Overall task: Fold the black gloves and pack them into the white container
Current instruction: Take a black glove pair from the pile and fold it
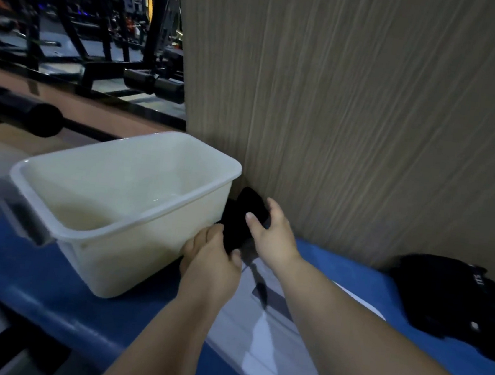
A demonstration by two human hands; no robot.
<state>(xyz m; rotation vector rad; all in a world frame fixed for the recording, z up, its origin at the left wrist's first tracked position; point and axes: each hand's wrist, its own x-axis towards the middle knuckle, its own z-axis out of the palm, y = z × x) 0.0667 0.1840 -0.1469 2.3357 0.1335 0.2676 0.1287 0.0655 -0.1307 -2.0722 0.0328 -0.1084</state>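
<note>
A black glove (244, 217) is held up just right of the white container (121, 203), close to the wood-grain wall. My left hand (211, 260) pinches the glove's lower end, right beside the container's side wall. My right hand (272, 231) grips its upper end with thumb and fingers. The container stands on the blue surface, and nothing shows inside it. More black gloves lie in a heap (455, 300) at the far right.
A wood-grain wall (357, 107) rises directly behind the hands. The blue padded surface (44, 281) carries a grey and white cloth (263, 337) under my forearms. Dark gym machines (74, 13) fill the background at the left.
</note>
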